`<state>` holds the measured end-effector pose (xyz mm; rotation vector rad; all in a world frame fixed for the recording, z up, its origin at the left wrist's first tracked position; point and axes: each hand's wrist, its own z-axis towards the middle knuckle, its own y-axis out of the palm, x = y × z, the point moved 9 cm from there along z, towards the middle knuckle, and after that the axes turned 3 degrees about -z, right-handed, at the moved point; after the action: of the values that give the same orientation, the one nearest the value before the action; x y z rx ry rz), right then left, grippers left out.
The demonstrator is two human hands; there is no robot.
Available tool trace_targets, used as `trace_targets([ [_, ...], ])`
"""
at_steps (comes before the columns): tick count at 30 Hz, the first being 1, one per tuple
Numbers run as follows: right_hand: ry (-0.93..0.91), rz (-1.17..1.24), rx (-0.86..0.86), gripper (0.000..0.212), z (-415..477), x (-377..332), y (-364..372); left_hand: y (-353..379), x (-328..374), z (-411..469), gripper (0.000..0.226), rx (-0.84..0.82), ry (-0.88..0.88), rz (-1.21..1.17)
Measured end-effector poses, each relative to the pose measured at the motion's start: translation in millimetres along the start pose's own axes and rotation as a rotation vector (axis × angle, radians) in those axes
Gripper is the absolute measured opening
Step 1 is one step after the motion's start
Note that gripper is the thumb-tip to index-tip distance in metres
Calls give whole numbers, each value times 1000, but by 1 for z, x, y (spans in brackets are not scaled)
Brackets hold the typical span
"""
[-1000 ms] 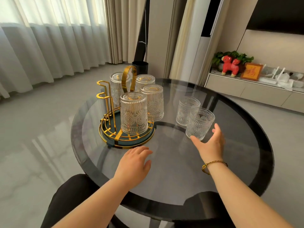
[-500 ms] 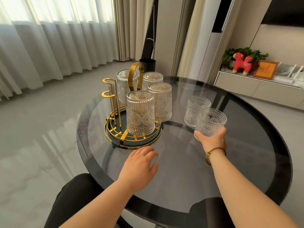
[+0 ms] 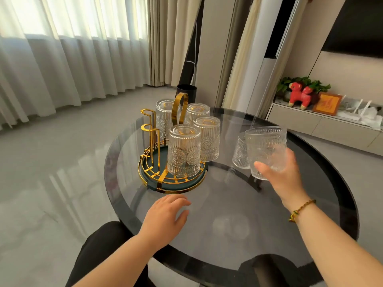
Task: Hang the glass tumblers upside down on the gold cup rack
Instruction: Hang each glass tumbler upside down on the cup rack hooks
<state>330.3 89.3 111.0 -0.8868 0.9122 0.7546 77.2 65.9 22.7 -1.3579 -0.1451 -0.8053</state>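
Here the right hand (image 3: 285, 179) holds one glass tumbler (image 3: 266, 151) upright, with its open mouth up, above the round glass table (image 3: 238, 228). The thumb lies across the near side of the tumbler near its base and the other fingers wrap around its right side, so the grip is closed on the glass. This tumbler is to the right of the gold cup rack (image 3: 172, 179) and apart from it. Just behind the held tumbler, and partly hidden by it, a second loose tumbler (image 3: 240, 154) stands upright on the table. The rack stands on the left part of the table, on a round dark green tray with gold rings. Four tumblers hang on it upside down: a front one (image 3: 184, 150), one to its right (image 3: 207, 138), and two at the back (image 3: 165, 117) (image 3: 196, 112) on both sides of the gold loop handle (image 3: 179, 108). Two gold hooks (image 3: 148, 121) on the left side of the rack carry no glass. The left hand (image 3: 165, 215) rests palm down on the table, just before the rack but not touching it, with fingers loosely spread and holding nothing. A braided bracelet (image 3: 301, 210) is on the right wrist.
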Motion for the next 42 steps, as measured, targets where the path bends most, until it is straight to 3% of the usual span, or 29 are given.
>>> trace_targets([
  [3,-99,-24,-104,58,-2,-46,5,-40,-16,-9,21,176,-5,-36],
  [6,-150,-61,-160,56,-5,-87,12,-77,-49,-13,24,334,-136,-50],
  [12,-179,-215,-244,88,-11,-147,41,-67,-99,0,51,94,-299,55],
  [18,-282,-287,-356,82,-10,-192,84,-51,-114,7,50,-36,-305,200],
  [22,-308,-325,-417,91,0,-214,111,-50,-115,7,50,-52,-300,213],
  [31,-384,-507,-507,79,14,-241,162,-53,-115,7,47,-15,-289,165],
  [42,-389,-734,-609,83,1,-203,227,-53,-117,7,46,12,-286,138],
])
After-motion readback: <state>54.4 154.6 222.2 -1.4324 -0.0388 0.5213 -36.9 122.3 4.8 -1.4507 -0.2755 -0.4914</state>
